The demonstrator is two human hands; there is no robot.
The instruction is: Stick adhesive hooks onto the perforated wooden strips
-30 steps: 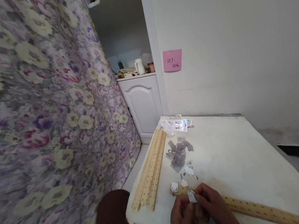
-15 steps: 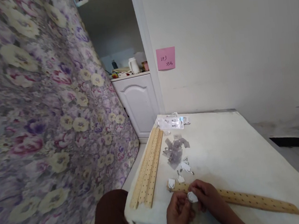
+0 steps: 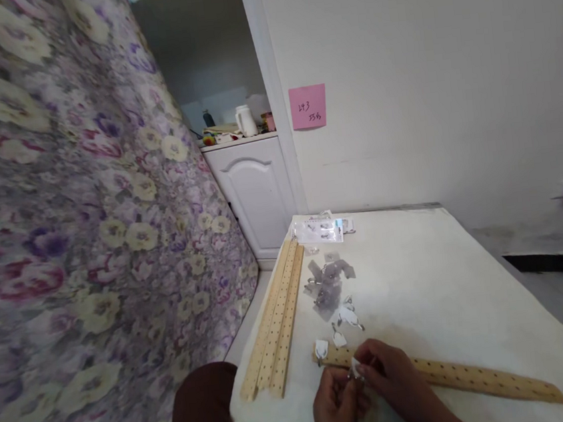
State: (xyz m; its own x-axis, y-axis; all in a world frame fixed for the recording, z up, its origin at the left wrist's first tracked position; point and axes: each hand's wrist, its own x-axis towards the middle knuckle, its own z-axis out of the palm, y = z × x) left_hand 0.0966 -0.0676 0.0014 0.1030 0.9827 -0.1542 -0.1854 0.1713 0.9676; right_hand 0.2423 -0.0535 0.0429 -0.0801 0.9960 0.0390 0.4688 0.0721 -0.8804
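Note:
My left hand [image 3: 334, 403] and my right hand [image 3: 387, 369] meet near the front of the table, their fingertips pinched on a small white-backed metal hook [image 3: 357, 366]. Fingers cover part of this piece. Behind my hands runs a wooden strip with rows of small holes [image 3: 480, 379]. At its left end another white-backed hook [image 3: 321, 350] rests on the wood. Just beyond lies a loose white-backed hook [image 3: 337, 336], and farther back is a small cluster of similar white hooks [image 3: 349, 315].
Several perforated wooden strips [image 3: 279, 325] lie side by side along the left edge of the table [image 3: 418, 270]. Small grey plastic bags [image 3: 327, 292] are heaped mid-table. Clear packaging [image 3: 318, 231] lies at the back. A floral curtain [image 3: 86, 225] hangs at left.
The hook between my fingers has turned from showing its flat white face to a narrower, edge-on angle. Both hands stay in nearly the same spot.

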